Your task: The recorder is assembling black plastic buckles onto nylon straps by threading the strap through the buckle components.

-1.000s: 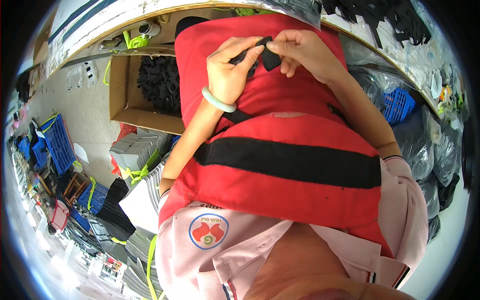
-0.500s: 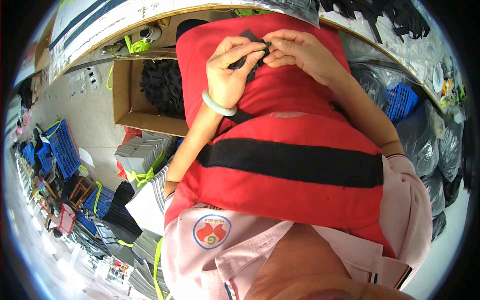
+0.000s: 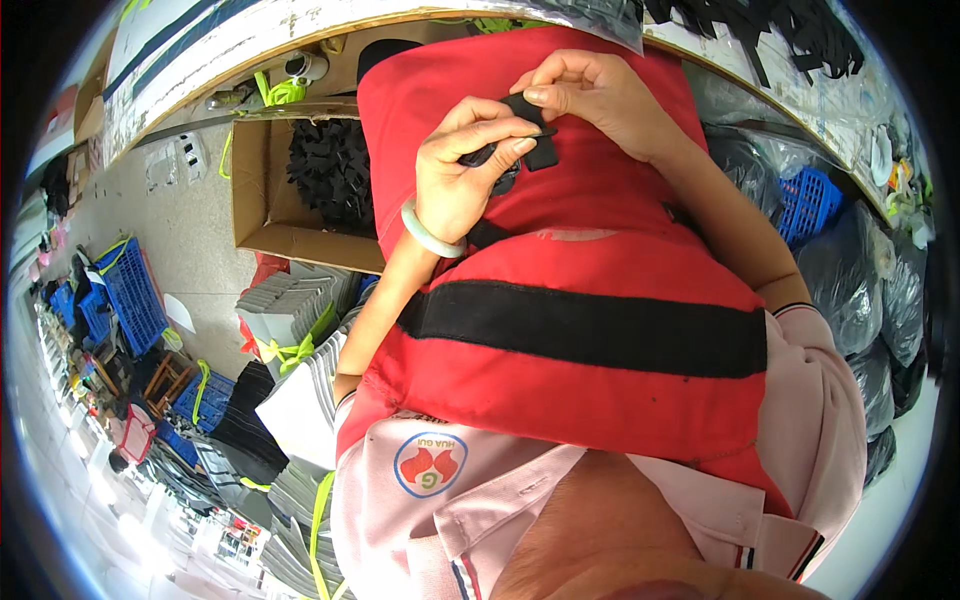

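Observation:
My left hand (image 3: 462, 165), with a pale bangle at the wrist, is closed on a short black strap piece (image 3: 541, 152), pinched between thumb and forefinger. Part of another dark item (image 3: 478, 156) shows under its curled fingers; its kind is hidden. Just to the right, my right hand (image 3: 590, 92) has thumb and forefinger pressed together at the strap's upper end. Both hands are above my lap, over a red apron (image 3: 620, 290) with a black band.
An open cardboard box (image 3: 310, 243) with many black strips is left of my lap. A worktable edge (image 3: 250, 60) runs across the far side, with black strips (image 3: 800, 35) at right. Stacked grey pieces (image 3: 290, 310) lie at left; a blue basket (image 3: 808, 205) and plastic bags (image 3: 840, 280) at right.
The hands have moved slightly apart, the right one up and the left one a little down. More of the black strap now shows between them.

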Demonstrator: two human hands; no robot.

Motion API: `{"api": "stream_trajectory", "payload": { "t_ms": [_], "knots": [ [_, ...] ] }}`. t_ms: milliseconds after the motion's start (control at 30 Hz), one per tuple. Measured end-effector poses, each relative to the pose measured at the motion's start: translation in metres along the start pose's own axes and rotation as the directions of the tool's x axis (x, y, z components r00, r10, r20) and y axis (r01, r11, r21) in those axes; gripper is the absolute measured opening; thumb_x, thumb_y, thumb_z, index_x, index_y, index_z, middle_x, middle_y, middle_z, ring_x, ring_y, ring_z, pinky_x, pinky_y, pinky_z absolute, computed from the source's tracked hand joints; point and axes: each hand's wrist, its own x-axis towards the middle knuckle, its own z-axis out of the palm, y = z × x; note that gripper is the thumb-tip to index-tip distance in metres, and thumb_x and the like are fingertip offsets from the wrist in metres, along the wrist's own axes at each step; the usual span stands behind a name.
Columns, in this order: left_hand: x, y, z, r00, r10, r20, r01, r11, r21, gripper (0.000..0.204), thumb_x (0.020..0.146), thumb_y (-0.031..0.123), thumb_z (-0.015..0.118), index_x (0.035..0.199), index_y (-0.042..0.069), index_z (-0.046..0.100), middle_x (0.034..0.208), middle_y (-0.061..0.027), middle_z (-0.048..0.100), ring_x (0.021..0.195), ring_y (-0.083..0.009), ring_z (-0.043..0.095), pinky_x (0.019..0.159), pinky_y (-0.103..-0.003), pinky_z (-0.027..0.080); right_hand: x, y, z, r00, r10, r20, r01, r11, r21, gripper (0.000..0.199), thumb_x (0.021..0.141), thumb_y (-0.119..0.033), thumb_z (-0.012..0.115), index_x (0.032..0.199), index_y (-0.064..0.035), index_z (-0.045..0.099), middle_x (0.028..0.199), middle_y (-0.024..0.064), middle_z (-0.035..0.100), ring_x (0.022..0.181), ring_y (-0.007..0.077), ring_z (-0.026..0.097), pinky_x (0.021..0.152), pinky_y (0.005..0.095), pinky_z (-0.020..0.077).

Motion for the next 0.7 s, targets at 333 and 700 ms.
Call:
{"api": "stream_trajectory", "payload": {
  "t_ms": [333, 700],
  "knots": [
    [-0.02, 0.009, -0.014, 0.984, -0.166, -0.067, 0.155, 0.977, -0.146, 0.016, 0.079, -0.005, 0.07, 0.094, 0.0, 0.071, 0.092, -0.0047, 0.062, 0.082, -0.0112, 0.058, 0.072, -0.023, 0.047, 0.028, 0.021, 0.018, 0.995, -0.047, -0.084, 0.053, 0.995, 0.081, 0.011, 0.089, -0.008, 0.064, 0.094, -0.0029, 0.056, 0.093, 0.0033, 0.063, 0.085, 0.0093, 0.06, 0.076, 0.0224, 0.0485],
    [-0.09, 0.011, -0.128, 0.713, -0.34, -0.613, 0.372, 0.925, -0.08, 0.032, 0.088, 0.003, 0.062, 0.12, 0.003, 0.061, 0.083, -0.0029, 0.063, 0.06, -0.0073, 0.055, 0.042, -0.021, 0.042, 0.034, 0.027, 0.041, 0.981, 0.095, 0.17, -0.063, 0.981, -0.186, 0.021, 0.091, -0.016, 0.061, 0.107, -0.0036, 0.06, 0.089, 0.0019, 0.063, 0.079, 0.008, 0.059, 0.074, 0.0219, 0.0494]
  ]
}}
